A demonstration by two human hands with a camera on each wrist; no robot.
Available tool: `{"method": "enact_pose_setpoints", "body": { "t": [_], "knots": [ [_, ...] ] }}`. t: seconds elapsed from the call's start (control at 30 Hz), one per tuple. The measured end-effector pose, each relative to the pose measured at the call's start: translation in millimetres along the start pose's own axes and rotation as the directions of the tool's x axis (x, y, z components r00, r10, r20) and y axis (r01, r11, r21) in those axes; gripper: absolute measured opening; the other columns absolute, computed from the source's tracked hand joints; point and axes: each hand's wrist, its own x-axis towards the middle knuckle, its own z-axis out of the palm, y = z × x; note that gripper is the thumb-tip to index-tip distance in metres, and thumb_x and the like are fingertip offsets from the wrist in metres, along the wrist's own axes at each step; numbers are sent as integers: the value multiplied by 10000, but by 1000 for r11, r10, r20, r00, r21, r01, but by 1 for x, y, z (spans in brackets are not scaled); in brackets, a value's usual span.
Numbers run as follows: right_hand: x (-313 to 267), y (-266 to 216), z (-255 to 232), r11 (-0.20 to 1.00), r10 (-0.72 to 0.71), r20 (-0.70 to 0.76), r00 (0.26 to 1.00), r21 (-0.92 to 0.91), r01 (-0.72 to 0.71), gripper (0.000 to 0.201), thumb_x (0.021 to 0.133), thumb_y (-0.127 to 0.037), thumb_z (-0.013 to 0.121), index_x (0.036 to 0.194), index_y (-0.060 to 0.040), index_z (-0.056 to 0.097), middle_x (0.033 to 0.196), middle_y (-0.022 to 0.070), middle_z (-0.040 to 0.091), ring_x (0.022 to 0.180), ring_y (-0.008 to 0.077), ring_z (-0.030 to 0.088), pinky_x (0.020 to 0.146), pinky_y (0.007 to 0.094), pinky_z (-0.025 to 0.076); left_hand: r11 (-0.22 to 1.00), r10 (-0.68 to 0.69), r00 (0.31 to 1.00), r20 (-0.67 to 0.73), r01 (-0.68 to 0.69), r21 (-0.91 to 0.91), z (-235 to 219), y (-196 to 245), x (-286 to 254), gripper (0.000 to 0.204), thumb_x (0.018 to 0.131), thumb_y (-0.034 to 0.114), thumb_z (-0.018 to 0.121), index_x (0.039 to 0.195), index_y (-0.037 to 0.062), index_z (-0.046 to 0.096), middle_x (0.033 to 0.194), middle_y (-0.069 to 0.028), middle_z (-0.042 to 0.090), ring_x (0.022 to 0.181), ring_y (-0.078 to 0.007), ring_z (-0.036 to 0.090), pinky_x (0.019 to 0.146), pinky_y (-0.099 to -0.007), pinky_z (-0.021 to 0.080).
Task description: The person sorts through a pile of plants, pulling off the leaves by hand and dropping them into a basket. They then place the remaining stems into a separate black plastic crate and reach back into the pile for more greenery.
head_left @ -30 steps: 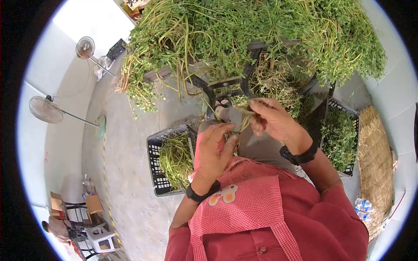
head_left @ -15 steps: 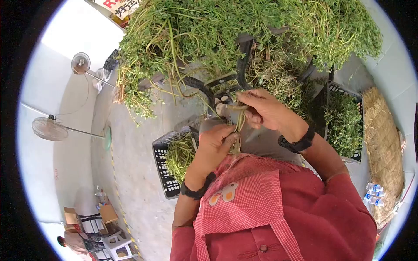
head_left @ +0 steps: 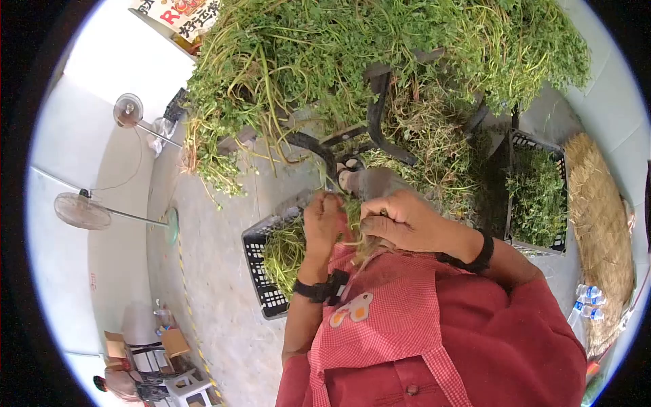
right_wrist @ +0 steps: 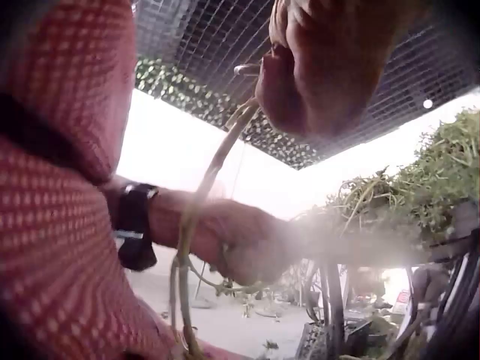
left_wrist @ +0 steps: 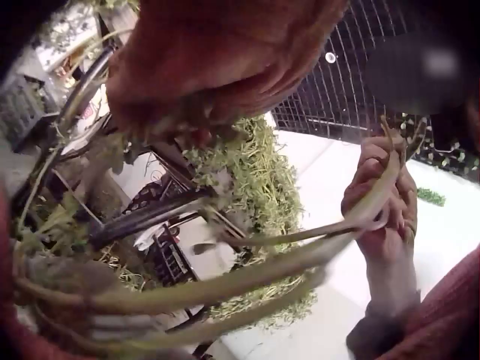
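Observation:
My right hand (head_left: 403, 224) holds several long green plant stems (left_wrist: 195, 292) near the apron front. In the right wrist view, its thumb and fingers pinch one stem (right_wrist: 212, 169), which hangs down past the apron. Just to the left, my left hand (head_left: 323, 220) is raised with curled fingers. Leafy bits show under those fingers in the left wrist view, where the hand (left_wrist: 225, 60) fills the top, and a thin green piece sticks out of it in the right wrist view. A large heap of leafy greens (head_left: 407, 47) covers the table ahead of both hands.
A black crate (head_left: 255, 261) of pale stems stands on the floor at left. Another crate (head_left: 539, 140) of greens sits at right, beside a straw roll (head_left: 593, 224) and water bottles (head_left: 588, 303). Loose plants (head_left: 434, 136) lie under the table's dark legs. Fans (head_left: 81, 210) stand far left.
Both hands have drawn nearer the apron. My right hand has come down from beyond the left hand to beside it; my left hand has lifted and turned more upright.

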Motion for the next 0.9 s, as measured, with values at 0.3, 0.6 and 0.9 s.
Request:
{"method": "enact_pose_setpoints", "body": {
  "t": [0.3, 0.6, 0.9],
  "knots": [
    [12, 34, -37, 412, 584, -42, 811, 876, -250, 402, 911, -415, 479, 658, -102, 462, 463, -45, 334, 336, 63, 276, 322, 223, 243, 872, -6, 997, 75, 42, -487, 26, 4, -6, 228, 950, 242, 440, 829, 55, 490, 690, -46, 563, 563, -123, 489, 529, -248, 409],
    [10, 47, -47, 318, 657, -13, 753, 911, -262, 363, 910, -421, 479, 711, -118, 454, 465, -61, 273, 363, 66, 232, 344, 236, 216, 856, -155, 977, 147, 207, -474, 0, 14, -8, 228, 912, 295, 528, 904, 71, 571, 671, 24, 538, 547, -60, 463, 464, -188, 364],
    [36, 39, -30, 591, 514, -178, 839, 782, -196, 360, 861, -436, 562, 811, -84, 509, 576, -18, 453, 429, 85, 413, 387, 230, 330, 902, -188, 951, 246, 266, -341, 16, 31, -11, 212, 848, 221, 624, 887, 15, 658, 639, 21, 559, 511, -58, 452, 482, -228, 378]
  ]
}}
